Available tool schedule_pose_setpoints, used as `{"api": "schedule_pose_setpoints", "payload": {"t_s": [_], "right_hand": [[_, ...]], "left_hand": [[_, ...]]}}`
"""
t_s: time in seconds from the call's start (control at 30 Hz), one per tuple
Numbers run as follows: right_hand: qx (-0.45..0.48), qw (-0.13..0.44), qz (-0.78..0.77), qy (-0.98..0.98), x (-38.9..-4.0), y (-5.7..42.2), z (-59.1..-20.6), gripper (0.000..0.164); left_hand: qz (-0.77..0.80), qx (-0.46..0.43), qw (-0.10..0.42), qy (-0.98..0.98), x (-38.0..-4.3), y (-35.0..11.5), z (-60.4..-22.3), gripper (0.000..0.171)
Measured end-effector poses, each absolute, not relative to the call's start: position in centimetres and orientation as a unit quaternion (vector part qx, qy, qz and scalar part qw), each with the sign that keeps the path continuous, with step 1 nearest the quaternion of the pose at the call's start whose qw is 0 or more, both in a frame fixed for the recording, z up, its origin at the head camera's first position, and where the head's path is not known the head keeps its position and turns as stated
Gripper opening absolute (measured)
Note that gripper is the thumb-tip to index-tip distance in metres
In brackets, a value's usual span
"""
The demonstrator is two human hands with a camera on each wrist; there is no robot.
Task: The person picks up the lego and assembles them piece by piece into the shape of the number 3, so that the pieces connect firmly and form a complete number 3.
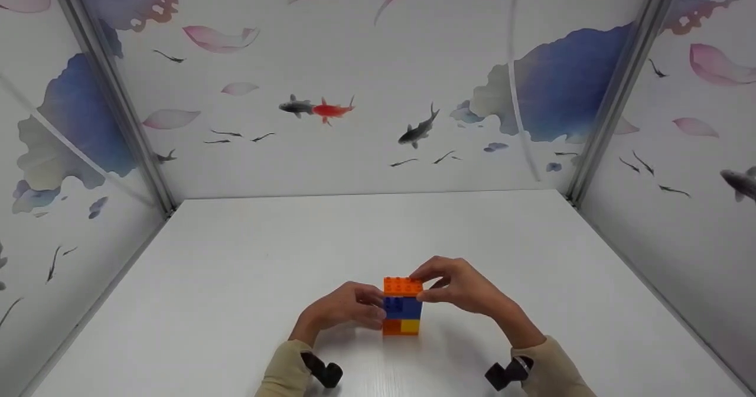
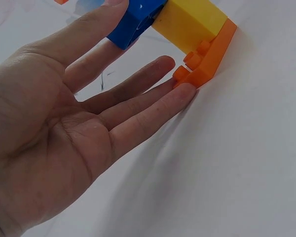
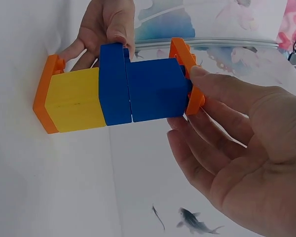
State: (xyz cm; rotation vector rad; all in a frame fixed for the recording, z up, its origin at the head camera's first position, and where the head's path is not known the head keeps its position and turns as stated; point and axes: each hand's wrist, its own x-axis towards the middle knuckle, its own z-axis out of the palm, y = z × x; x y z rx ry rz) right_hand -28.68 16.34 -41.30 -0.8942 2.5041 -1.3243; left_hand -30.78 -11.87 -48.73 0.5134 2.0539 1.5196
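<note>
In the head view a stack of toy building bricks stands on the white table between the two hands. From the bottom up it has an orange base plate [image 3: 45,98], a yellow brick [image 3: 76,98], a flatter blue brick [image 3: 113,84] and a squarer blue brick [image 3: 157,89]. An orange studded plate [image 1: 403,285] tops it, slightly tilted in the right wrist view, with blue studs showing beneath. My right hand [image 1: 466,285] pinches this top plate between thumb and fingers. My left hand [image 1: 345,303] holds the flatter blue brick, thumb against its end, lower fingers extended beside the base plate.
The white table [image 1: 236,249] spreads around the stack. White panels [image 1: 366,54] printed with fish and petals rise at the back and sides, with metal posts [image 1: 112,90] at the corners. Each wrist carries a small black camera [image 1: 322,370].
</note>
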Motion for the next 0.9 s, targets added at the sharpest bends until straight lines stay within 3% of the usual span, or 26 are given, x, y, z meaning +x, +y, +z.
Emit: {"api": "schedule_pose_setpoints", "payload": {"t_s": [0.43, 0.9], "right_hand": [[-0.275, 0.085, -0.451, 0.845, -28.76, 16.25, -41.50, 0.026], [-0.288, 0.070, -0.451, 0.842, -28.44, 15.99, -41.53, 0.020]], "left_hand": [[0.568, 0.190, 0.277, 0.751, -30.66, -11.85, -48.66, 0.035], [0.574, 0.176, 0.274, 0.751, -30.62, -11.59, -48.76, 0.025]]}}
